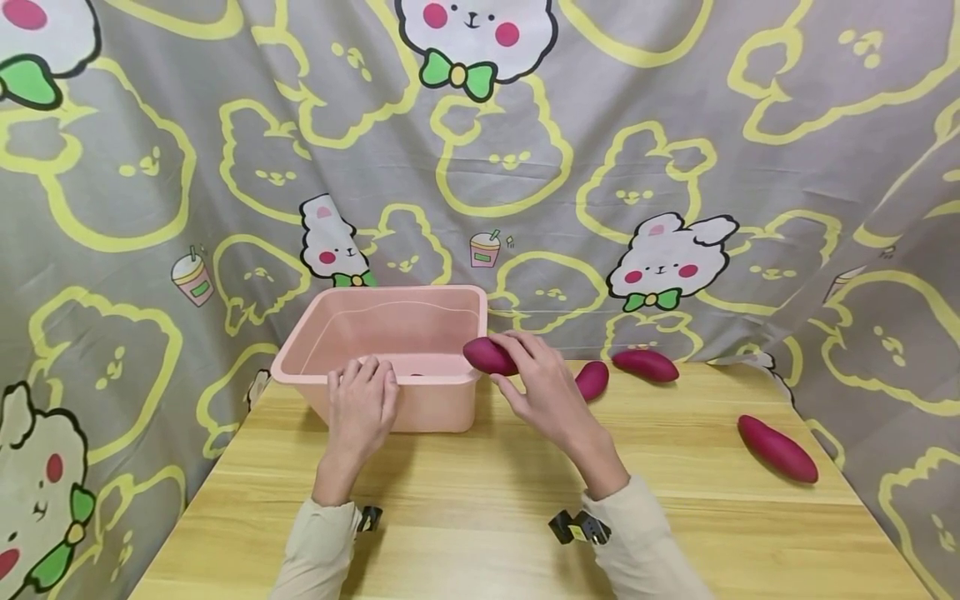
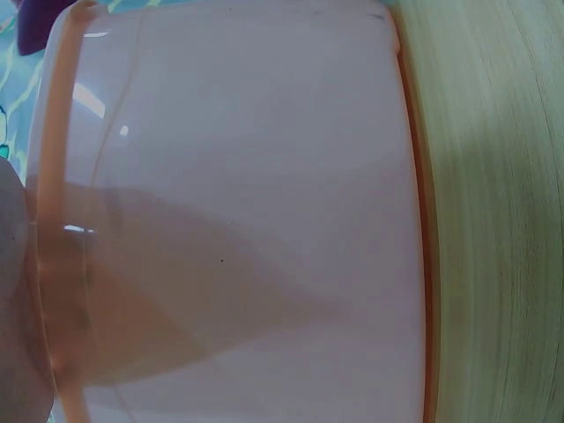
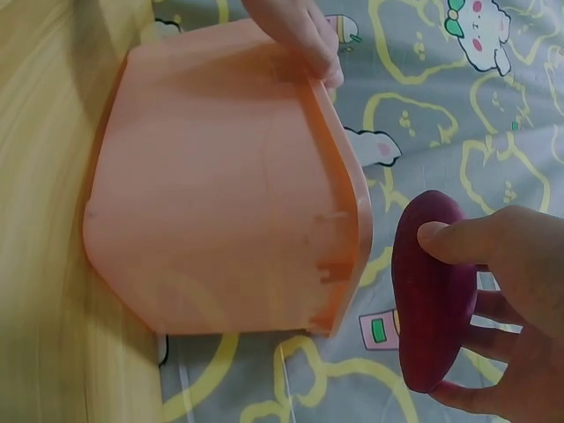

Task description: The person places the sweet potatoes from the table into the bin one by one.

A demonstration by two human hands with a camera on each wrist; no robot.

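Observation:
My right hand (image 1: 553, 392) pinches a purple-red sweet potato (image 1: 486, 356) between thumb and fingers, just above the right front corner of a pink plastic bin (image 1: 438, 407). In the right wrist view the thumb presses one side of the held sweet potato (image 3: 430, 300) while the other fingers curve behind it. Over the bin's front rim hook the fingers of my left hand (image 1: 360, 412), gripping it. A small dark purple bit shows inside the bin behind that rim; the front wall hides the rest.
To the right on the wooden table (image 1: 487, 517) lie three more sweet potatoes: one partly behind my right hand (image 1: 593, 380), another near the back edge (image 1: 647, 366), and a long one (image 1: 777, 450) at the right. A patterned grey curtain (image 1: 525, 167) hangs behind and at both sides.

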